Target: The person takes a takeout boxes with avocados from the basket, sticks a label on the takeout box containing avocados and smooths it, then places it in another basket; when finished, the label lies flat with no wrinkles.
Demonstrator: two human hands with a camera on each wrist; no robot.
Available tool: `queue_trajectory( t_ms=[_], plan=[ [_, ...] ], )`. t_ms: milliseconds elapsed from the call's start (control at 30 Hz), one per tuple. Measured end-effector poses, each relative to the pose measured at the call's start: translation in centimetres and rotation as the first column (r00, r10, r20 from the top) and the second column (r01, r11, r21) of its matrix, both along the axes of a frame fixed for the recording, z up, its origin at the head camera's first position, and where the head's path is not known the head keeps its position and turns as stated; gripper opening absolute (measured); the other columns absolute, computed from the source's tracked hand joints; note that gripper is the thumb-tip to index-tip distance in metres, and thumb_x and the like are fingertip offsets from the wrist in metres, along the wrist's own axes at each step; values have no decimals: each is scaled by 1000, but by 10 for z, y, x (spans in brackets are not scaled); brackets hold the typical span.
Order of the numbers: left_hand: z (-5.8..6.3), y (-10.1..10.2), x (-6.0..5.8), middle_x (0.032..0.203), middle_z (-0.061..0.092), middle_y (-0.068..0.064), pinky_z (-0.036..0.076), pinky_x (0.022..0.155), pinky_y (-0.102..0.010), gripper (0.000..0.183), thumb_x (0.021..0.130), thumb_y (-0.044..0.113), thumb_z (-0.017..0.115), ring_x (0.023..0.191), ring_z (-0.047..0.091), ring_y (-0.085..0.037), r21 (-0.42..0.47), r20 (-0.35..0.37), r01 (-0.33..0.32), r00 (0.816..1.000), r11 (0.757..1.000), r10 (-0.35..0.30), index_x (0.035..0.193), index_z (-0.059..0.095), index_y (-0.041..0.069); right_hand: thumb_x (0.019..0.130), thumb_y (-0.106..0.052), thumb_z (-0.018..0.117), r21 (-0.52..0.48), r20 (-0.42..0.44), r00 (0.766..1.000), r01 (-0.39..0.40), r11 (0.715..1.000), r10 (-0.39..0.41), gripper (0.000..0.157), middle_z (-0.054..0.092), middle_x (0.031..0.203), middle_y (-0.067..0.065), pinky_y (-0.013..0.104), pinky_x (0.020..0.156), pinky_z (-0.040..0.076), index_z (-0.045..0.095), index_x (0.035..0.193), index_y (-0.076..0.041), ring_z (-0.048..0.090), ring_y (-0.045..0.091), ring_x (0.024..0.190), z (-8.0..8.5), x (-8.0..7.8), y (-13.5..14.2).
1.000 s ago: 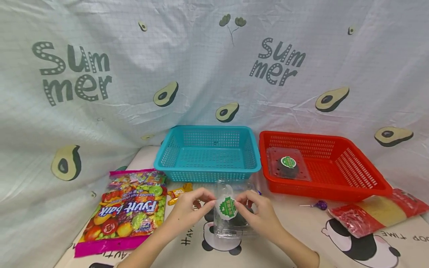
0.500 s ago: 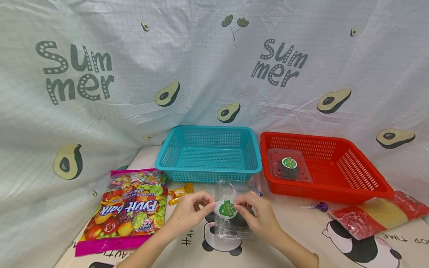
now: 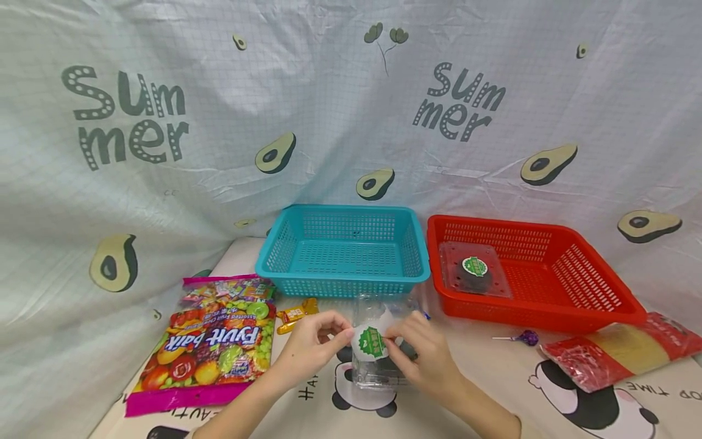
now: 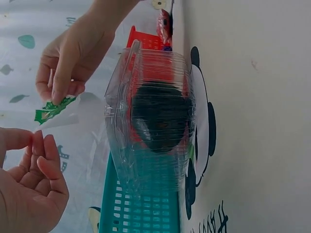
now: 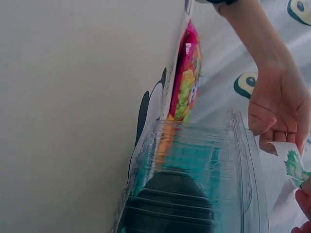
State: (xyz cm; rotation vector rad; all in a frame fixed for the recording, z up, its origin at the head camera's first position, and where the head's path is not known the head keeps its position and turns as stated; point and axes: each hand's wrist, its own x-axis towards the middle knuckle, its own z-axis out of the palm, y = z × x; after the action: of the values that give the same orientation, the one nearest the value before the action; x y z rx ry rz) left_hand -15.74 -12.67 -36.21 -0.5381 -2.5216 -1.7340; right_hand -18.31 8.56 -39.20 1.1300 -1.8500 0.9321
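Both hands meet over a clear plastic clamshell box [image 3: 373,305] on the table. Inside it lies a dark, rounded avocado [image 4: 160,116]. Above the lid, my left hand [image 3: 315,346] pinches the white edge of a round green-and-white sticker [image 3: 368,342] between thumb and forefinger. My right hand [image 3: 430,353] pinches the sticker's right edge with thumb and fingertips. In the left wrist view the green print looks bent, with a pale sheet beside it. Part of the box is covered by the right hand in the head view.
Behind stand a teal basket [image 3: 342,285] and a red basket [image 3: 548,311] holding a similar stickered box [image 3: 450,268]. A fruit candy bag [image 3: 208,353] and yellow-wrapped sweets [image 3: 296,312] lie left; a lollipop [image 3: 528,338] and a red-and-yellow packet [image 3: 625,350] lie right.
The sticker has tilted between the fingertips, and the right hand's fingers have shifted slightly over its right edge. The left hand keeps its pinch; the box and baskets stay put.
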Motion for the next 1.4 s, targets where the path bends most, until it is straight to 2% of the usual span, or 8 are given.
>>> queue_trajectory(
  t_ms=[267, 500, 700, 933, 1000, 1133, 1267, 1400],
  plan=[
    [-1, -22, -10, 78, 63, -8, 46, 57, -22, 21, 87, 24, 56, 68, 59, -11, 62, 37, -91, 995, 994, 89, 89, 60, 3, 77, -6, 65, -20, 154, 986, 60, 998, -57, 11, 56, 75, -8, 13, 55, 37, 62, 82, -16, 43, 7, 67, 3, 3, 14],
    [-21, -67, -26, 76, 65, -7, 47, 64, -28, 17, 87, 18, 56, 73, 61, -19, -52, 197, -284, 937, 957, 289, 89, 60, 2, 72, -1, 70, 23, 497, 847, 201, 979, -186, 19, 52, 71, -10, 22, 49, 40, 62, 80, -17, 44, 9, 62, 11, 9, 25],
    [-39, -92, -31, 70, 64, -2, 43, 52, -25, 13, 83, 16, 58, 61, 55, -15, -353, 161, -326, 902, 877, 400, 86, 62, 4, 74, 1, 68, 64, 618, 756, 228, 972, -218, 15, 55, 67, -5, 20, 50, 40, 61, 79, -11, 44, 8, 59, 24, 18, 23],
    [-28, -90, -26, 76, 62, 1, 41, 53, -26, 10, 81, 23, 61, 65, 52, -11, -574, -36, -346, 916, 742, 399, 84, 64, 14, 76, -2, 66, 83, 703, 677, 224, 971, -216, 11, 55, 67, -3, 20, 50, 40, 61, 80, -11, 45, 8, 59, 24, 16, 24],
    [-22, -81, -25, 78, 63, 2, 42, 56, -29, 9, 81, 24, 62, 67, 53, -12, -582, -93, -360, 920, 730, 380, 84, 64, 16, 77, -2, 66, 87, 719, 660, 224, 971, -217, 10, 54, 66, -3, 20, 50, 40, 61, 79, -10, 45, 8, 59, 25, 16, 23],
    [-11, -50, -23, 79, 63, 8, 46, 67, -32, 7, 80, 26, 64, 79, 56, -14, -537, -157, -320, 947, 781, 280, 82, 65, 20, 78, -4, 65, 92, 743, 636, 211, 973, -208, 9, 54, 66, -3, 21, 49, 40, 61, 80, -10, 45, 10, 59, 29, 14, 21],
    [-4, -16, -22, 80, 62, 12, 45, 67, -27, 9, 82, 29, 61, 81, 56, -9, -445, -130, -156, 986, 882, 108, 85, 64, 21, 78, -5, 66, 98, 752, 627, 194, 976, -201, 8, 55, 66, -3, 21, 49, 40, 61, 80, -11, 45, 11, 59, 33, 12, 18],
    [0, 10, -24, 81, 61, 12, 45, 62, -22, 13, 85, 33, 57, 75, 55, -5, -364, -102, -30, 995, 931, -8, 90, 62, 21, 78, -7, 65, 88, 761, 623, 175, 981, -180, 7, 55, 67, -3, 20, 50, 39, 61, 82, -10, 46, 11, 60, 35, 10, 16]
  ],
)
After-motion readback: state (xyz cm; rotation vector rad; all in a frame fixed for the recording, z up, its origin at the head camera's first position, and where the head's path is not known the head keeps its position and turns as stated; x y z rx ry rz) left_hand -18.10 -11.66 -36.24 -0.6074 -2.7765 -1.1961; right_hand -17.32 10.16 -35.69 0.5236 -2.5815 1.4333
